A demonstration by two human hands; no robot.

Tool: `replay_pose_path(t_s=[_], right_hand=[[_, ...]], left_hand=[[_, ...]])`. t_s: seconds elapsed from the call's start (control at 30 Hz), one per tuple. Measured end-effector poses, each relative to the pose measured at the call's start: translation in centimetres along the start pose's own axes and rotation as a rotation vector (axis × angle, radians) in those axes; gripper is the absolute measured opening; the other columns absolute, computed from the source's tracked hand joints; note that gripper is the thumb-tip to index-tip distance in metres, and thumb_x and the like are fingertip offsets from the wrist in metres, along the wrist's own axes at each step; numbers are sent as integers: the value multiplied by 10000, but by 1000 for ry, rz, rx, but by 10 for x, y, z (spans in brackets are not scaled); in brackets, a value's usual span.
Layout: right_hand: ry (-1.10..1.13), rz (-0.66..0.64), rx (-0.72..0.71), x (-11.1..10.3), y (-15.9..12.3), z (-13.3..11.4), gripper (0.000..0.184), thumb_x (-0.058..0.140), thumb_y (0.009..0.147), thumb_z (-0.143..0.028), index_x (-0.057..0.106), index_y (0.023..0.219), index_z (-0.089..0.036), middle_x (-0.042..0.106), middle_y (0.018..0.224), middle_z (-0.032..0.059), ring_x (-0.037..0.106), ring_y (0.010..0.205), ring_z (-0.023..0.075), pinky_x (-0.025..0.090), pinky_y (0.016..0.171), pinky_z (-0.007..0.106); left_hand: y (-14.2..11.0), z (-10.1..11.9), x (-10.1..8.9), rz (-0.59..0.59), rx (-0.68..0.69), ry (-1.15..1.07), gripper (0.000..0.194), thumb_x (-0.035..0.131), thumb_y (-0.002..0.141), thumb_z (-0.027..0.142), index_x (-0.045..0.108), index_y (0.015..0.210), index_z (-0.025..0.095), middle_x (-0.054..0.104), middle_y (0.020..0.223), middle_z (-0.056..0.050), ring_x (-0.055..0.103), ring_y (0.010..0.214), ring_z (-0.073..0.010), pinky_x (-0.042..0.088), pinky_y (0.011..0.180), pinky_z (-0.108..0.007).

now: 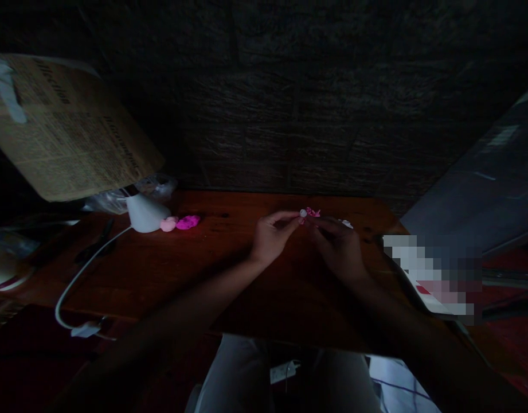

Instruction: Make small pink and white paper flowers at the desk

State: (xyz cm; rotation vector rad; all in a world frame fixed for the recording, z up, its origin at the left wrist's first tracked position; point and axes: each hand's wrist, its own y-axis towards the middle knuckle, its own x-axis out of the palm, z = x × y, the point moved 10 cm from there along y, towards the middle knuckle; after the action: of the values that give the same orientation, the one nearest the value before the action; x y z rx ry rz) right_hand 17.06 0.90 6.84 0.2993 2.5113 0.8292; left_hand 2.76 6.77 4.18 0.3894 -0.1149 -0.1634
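Pink-white bit (310, 213), pinched btwn L fingers (288, 215), R fingers (326, 225) pinching too

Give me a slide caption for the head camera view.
Left hand and right hand meet at a small white-and-pink piece over a brown wooden table.

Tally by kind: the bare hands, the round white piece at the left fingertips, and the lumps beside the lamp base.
Bare hands: 2 (left hand, right hand)
Round white piece: 1
Lumps beside the lamp base: 2 (pale pink lump, magenta lump)
Total: 5
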Motion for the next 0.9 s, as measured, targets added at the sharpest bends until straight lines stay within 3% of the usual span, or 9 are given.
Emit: replay_pose_path(t_s=[0.33,0.57,0.77,0.9], right_hand=[[-47,34,-73,1,-2,-16,259,607,921,-236,763,1122,-282,770,1093,65,730,938,216,571,839,361],[-27,19,-109,4,-3,-18,266,604,928,-241,753,1142,-295,759,1120,57,713,1029,215,558,919,378],[59,23,-11,5,-2,-7,248,639,907,-295,751,1128,-288,746,1156,67,686,1098,233,514,1003,438],[125,44,67,3,-1,6,221,662,890,-332,758,1082,-281,755,1145,64,691,1094,247,515,995,461]], left_hand=[[0,-3,-4,51,-87,-51,165,774,747,281,787,879,183,790,927,-68,730,835,-172,575,824,-319],[1,-1,-7,68,-60,-45,151,778,741,283,789,854,183,786,920,-68,722,859,-173,561,860,-324],[1,-1,-8,77,-66,-48,161,795,720,305,782,827,185,783,897,-58,711,836,-165,552,822,-311],[-1,-6,-3,47,-124,-58,222,802,714,361,775,836,177,776,868,-59,695,780,-157,527,703,-274]])
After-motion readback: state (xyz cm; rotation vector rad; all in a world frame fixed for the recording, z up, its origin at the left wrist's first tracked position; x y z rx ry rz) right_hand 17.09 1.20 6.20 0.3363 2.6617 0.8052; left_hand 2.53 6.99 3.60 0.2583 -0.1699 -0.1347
